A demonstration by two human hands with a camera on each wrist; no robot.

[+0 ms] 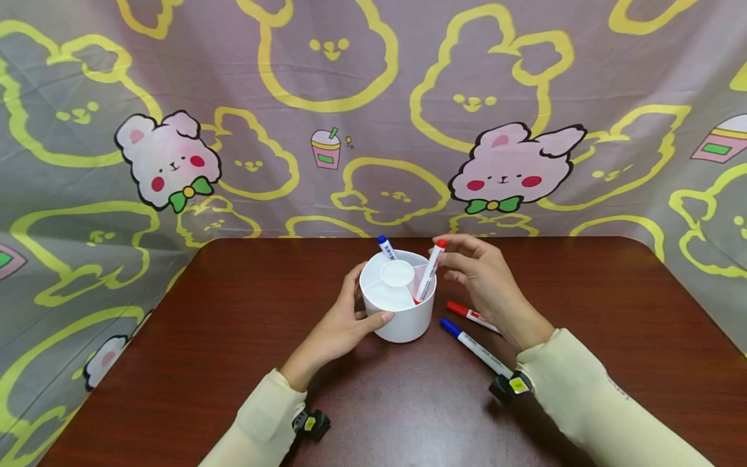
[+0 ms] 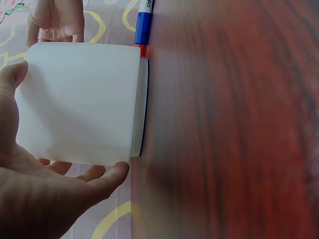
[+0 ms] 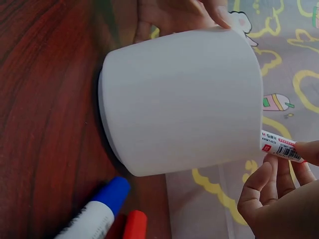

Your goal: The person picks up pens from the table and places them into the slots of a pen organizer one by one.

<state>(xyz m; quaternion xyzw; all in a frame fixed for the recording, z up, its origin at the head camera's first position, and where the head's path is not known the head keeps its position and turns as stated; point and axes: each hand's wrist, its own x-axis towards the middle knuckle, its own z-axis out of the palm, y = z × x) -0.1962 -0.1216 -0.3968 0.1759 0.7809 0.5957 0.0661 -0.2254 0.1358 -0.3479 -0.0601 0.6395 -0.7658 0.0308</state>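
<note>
Gripped the white divided holder [image 1: 408, 326] with the left hand [image 1: 334, 327] from eight o'clock, thumb and fingers spread wide, curved round its wall. Saw a blue-ended marker [image 1: 388, 249] tilted inside at eleven o'clock, a red-ended marker [image 1: 428, 275] slanting into the three o'clock compartment. Noted a red-capped marker [image 1: 471, 315] and blue-capped marker [image 1: 478, 350] lying on the table [image 1: 204, 363] near four o'clock. Pinched the red-ended marker's top with the right hand [image 1: 486, 277], just above three o'clock, fingertips nearly together.

In my head view, the round white plastic cup [image 1: 404, 326] hides a blue-ended white marker's [image 1: 387, 248] lower part, the right hand [image 1: 490, 279] covers a lying red-capped white marker's [image 1: 474, 315] rear, and the red-brown wood-grain surface's [image 1: 175, 363] near edge is cut off.
</note>
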